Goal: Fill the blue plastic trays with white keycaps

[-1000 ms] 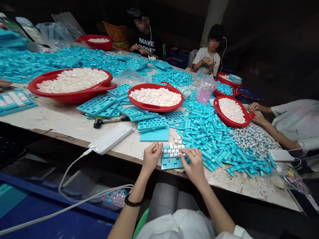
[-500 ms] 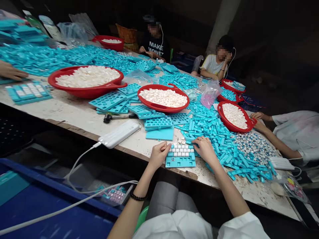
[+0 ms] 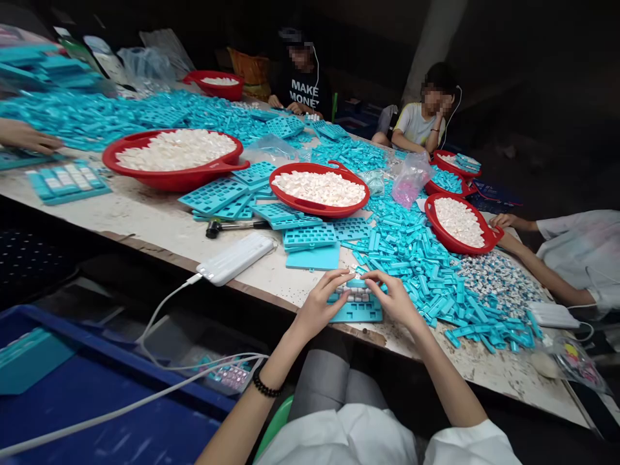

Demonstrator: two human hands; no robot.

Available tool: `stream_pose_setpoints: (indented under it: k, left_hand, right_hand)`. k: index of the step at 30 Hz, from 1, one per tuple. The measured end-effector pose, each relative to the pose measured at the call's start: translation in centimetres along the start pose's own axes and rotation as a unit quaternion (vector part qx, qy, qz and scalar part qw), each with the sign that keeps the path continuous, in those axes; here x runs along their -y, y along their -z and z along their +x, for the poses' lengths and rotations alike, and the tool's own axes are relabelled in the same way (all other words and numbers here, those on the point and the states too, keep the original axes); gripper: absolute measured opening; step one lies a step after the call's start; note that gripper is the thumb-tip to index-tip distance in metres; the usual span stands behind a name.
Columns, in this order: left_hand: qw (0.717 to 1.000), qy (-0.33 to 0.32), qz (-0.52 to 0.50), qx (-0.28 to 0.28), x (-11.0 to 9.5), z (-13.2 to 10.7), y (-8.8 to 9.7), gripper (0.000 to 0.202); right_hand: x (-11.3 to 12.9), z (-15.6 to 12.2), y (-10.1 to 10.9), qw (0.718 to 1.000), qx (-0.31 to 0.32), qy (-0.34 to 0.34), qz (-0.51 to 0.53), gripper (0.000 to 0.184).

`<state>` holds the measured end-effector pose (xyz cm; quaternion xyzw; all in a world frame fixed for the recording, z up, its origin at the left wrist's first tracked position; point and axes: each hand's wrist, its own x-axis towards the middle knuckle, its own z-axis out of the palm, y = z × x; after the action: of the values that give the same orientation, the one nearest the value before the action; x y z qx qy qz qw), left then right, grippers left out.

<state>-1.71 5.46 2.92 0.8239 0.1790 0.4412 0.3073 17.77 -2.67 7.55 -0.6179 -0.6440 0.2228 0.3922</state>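
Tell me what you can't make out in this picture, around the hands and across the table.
Head view: most of the white keycaps on the teal tray, covered by the left hand and right hand.
Head view: the co-worker's hand, cut off by the left edge.
Head view: the pink pieces, blurred by the plastic bag.

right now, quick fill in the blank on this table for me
The beaded bracelet is on the ____ wrist.
The left hand and right hand both touch a ____ tray.
The far shirt reads MAKE ____.
The red basin at the right holds ____ pieces.

Missing words: left, teal, MONEY, white
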Motion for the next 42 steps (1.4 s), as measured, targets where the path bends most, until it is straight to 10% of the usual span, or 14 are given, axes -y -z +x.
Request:
stream_pose_setpoints:
  k: [5, 22, 42]
  left_hand:
    - [0.999, 0.022, -0.028, -0.009, -0.6, -0.9, 1.3, 0.019]
    - [0.991, 0.132, -0.016, 0.023, -0.1, -3.9, 2.7, 0.022]
    - [0.998, 0.010, 0.056, 0.021, 0.9, -4.4, 2.3, 0.016]
  right_hand:
    - [0.1, -0.2, -2.1, 0.994, 0.009, -0.016, 0.108, 0.025]
    - [-1.1, -1.9, -4.8, 0.991, -0.007, 0.120, -0.063, 0.013]
    - [-1.5, -3.2, -6.0, 0.958, -0.024, 0.204, -0.198, 0.027]
